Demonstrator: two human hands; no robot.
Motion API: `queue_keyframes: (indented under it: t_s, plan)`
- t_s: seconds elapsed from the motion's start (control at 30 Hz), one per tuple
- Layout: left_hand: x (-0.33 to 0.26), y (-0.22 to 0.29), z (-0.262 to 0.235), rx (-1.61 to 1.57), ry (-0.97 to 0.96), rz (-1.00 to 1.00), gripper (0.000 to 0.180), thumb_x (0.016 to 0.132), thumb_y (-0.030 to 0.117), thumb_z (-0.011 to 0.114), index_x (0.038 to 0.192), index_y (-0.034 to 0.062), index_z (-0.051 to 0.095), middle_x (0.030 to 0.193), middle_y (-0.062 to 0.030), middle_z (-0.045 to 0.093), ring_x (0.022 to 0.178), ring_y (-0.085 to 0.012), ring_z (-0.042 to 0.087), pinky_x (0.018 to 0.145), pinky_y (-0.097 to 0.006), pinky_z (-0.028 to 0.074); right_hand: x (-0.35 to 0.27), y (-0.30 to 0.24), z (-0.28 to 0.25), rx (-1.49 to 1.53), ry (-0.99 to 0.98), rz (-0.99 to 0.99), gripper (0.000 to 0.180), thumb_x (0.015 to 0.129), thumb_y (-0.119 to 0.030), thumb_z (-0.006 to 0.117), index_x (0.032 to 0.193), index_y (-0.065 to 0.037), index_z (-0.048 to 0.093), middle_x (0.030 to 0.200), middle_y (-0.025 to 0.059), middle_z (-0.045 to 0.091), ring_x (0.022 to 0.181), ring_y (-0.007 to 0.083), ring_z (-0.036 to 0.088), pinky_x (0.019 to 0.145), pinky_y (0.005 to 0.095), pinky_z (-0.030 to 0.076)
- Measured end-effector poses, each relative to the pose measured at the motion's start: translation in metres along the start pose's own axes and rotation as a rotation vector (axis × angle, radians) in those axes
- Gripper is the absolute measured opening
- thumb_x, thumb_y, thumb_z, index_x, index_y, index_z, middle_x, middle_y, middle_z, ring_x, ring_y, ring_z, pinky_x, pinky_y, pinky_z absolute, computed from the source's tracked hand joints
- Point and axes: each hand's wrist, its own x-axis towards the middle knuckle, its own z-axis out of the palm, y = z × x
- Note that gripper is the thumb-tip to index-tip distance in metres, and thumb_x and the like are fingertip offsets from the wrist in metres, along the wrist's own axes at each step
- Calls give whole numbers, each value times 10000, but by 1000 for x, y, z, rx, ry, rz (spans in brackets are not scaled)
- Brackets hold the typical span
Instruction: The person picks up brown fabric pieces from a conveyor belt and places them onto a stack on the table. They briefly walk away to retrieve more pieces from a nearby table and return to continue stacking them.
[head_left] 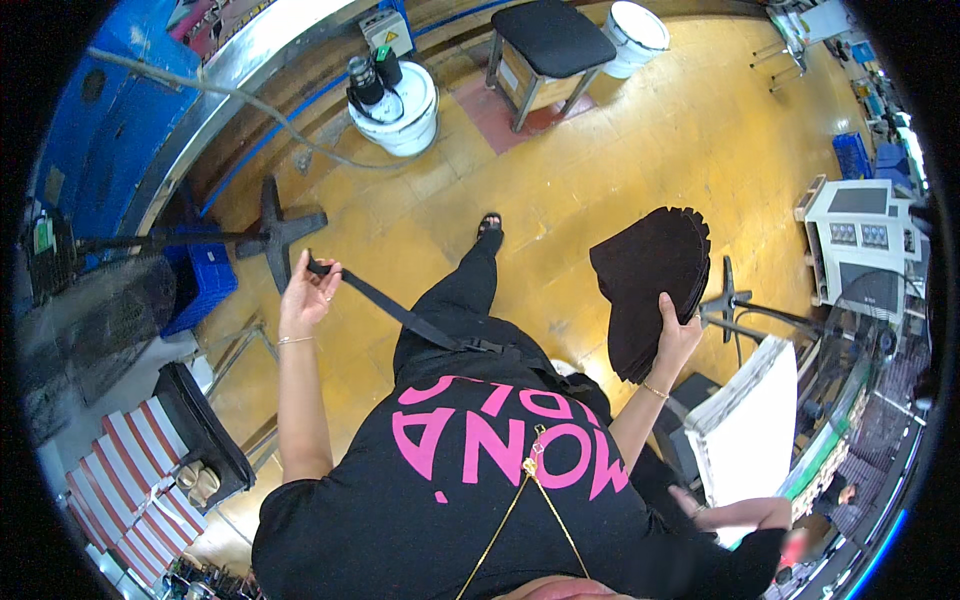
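Observation:
Out to the left, my left hand point(308, 295) is closed on the loose end of a black webbing strap point(392, 306). The strap runs taut down to a black buckle point(480, 346) at my waist. On the other side, my right hand point(680, 338) grips a stack of dark brown cut pieces point(648, 275), thumb on top. The pieces are flat and curved, notched along one edge; their material I cannot tell for sure. My fingers under the stack are hidden.
A white bucket point(405, 125) with a dark device on its lid and a black-topped stool point(553, 38) stand ahead. Fan bases point(280, 235) rest on the yellow floor, left and right. Another person's arm point(745, 513) shows at lower right. Grey machine point(865, 235) stands far right.

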Motion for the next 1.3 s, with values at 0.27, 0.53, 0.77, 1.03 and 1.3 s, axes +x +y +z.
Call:
queue_keyframes:
  t_s: [0.27, 0.53, 0.77, 1.03, 1.3]
  plan:
    - [100, 28, 241, 249, -278, -20, 259, 899, 113, 614, 1105, -35, 562, 952, -148, 639, 898, -265, 659, 812, -366, 571, 146, -45, 72, 120, -26, 178, 356, 771, -132, 761, 1022, 90, 639, 977, 126, 676, 813, 176, 610, 794, 309, 483]
    - [183, 44, 380, 393, -269, 103, 394, 890, 163, 638, 1213, 8, 474, 966, -142, 631, 856, -224, 672, 700, -292, 584, 288, -73, 132, 210, 43, 159, 378, 774, -162, 772, 1015, 94, 634, 956, 122, 673, 795, 165, 599, 752, 299, 495]
    - [243, 30, 467, 905, 86, 555, 831, 883, 373, 646, 1482, 88, 145, 1427, -180, 338, 1213, -274, 496, 990, -405, 416, 456, -95, 189, 104, -82, 152, 332, 794, -116, 742, 1031, 84, 623, 993, 121, 667, 833, 166, 612, 785, 299, 501]
    - [258, 60, 539, 1041, -424, -51, 726, 882, 429, 631, 1390, -20, 371, 1369, -154, 470, 1249, -218, 456, 1052, -331, 354, 613, -186, 302, 221, -114, -22, 381, 790, -133, 753, 1076, 71, 607, 1027, 125, 657, 853, 183, 611, 793, 309, 494]
    - [346, 158, 612, 1207, -855, -329, 681, 884, 537, 565, 1332, 31, 487, 1316, -135, 534, 1231, -232, 476, 1037, -325, 356, 664, -294, 430, 238, -128, -28, 377, 805, -102, 729, 1116, 65, 594, 1045, 113, 653, 883, 174, 606, 831, 302, 476]
